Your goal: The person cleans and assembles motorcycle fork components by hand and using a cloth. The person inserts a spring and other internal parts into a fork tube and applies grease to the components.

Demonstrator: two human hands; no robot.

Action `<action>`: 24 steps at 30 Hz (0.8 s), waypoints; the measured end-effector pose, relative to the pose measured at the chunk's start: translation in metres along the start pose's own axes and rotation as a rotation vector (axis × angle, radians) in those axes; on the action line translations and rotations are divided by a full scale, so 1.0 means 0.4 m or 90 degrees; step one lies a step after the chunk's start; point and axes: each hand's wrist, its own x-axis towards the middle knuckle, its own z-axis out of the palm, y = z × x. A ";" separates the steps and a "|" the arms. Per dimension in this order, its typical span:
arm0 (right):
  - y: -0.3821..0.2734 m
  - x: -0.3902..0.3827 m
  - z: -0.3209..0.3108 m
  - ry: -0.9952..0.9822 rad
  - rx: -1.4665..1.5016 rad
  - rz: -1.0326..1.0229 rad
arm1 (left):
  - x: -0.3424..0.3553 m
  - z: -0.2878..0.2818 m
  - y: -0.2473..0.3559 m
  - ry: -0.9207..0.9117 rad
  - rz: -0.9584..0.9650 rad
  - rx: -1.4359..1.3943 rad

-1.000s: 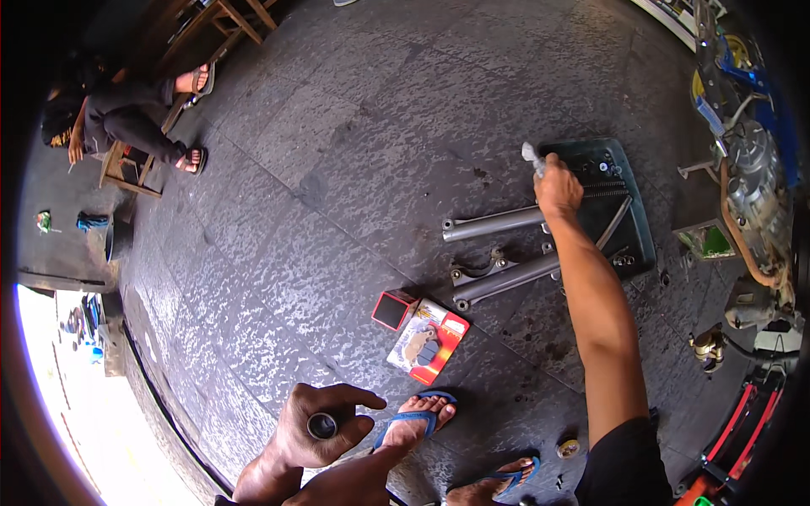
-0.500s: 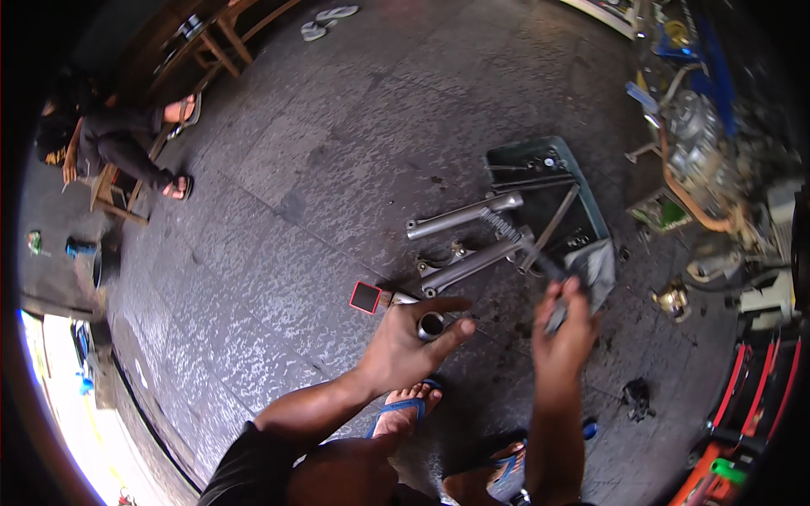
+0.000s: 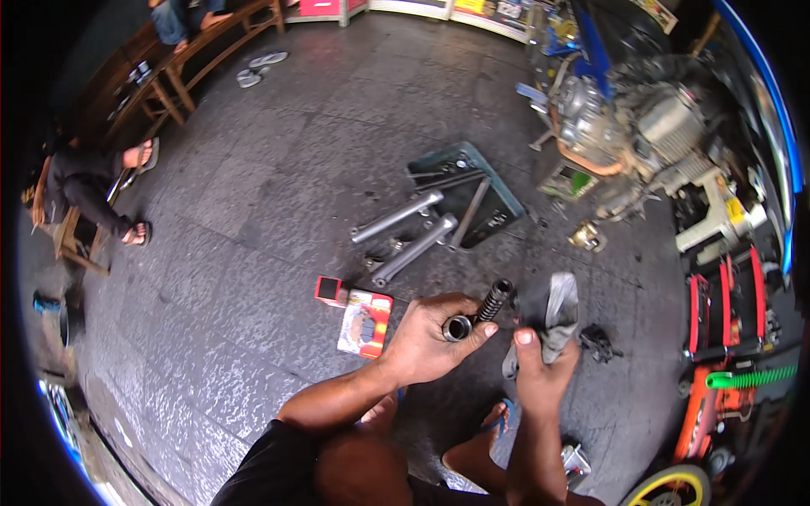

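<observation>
My left hand (image 3: 430, 337) grips a short metal tube with a black coil spring (image 3: 494, 301) sticking out of its far end. My right hand (image 3: 540, 371) holds a crumpled grey rag (image 3: 553, 312) just to the right of the spring. Two long silver fork tubes (image 3: 405, 232) lie on the stone floor beyond my hands, their ends resting on a dark green tray (image 3: 506, 198). My feet in blue sandals show below my hands.
A red and white parts packet (image 3: 364, 323) and a small red box (image 3: 330, 290) lie left of my hands. A motorcycle engine (image 3: 641, 126) stands at the upper right, a red stand (image 3: 726, 304) at the right. A person sits on a wooden bench (image 3: 84, 202) at the far left.
My view has swung right and closer to the engine. My right hand left the tray and now holds the rag. My left hand rose with the tube and spring to meet it.
</observation>
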 end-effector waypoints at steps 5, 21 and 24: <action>-0.133 0.054 -0.046 -0.147 -0.264 -0.090 | 0.006 0.064 0.023 -0.102 0.084 0.014; -0.244 -0.007 -0.078 0.009 -0.089 -0.209 | 0.001 0.104 -0.007 -0.196 0.092 0.003; -0.241 -0.005 -0.079 0.030 -0.120 -0.176 | 0.003 0.101 -0.008 -0.222 0.050 0.004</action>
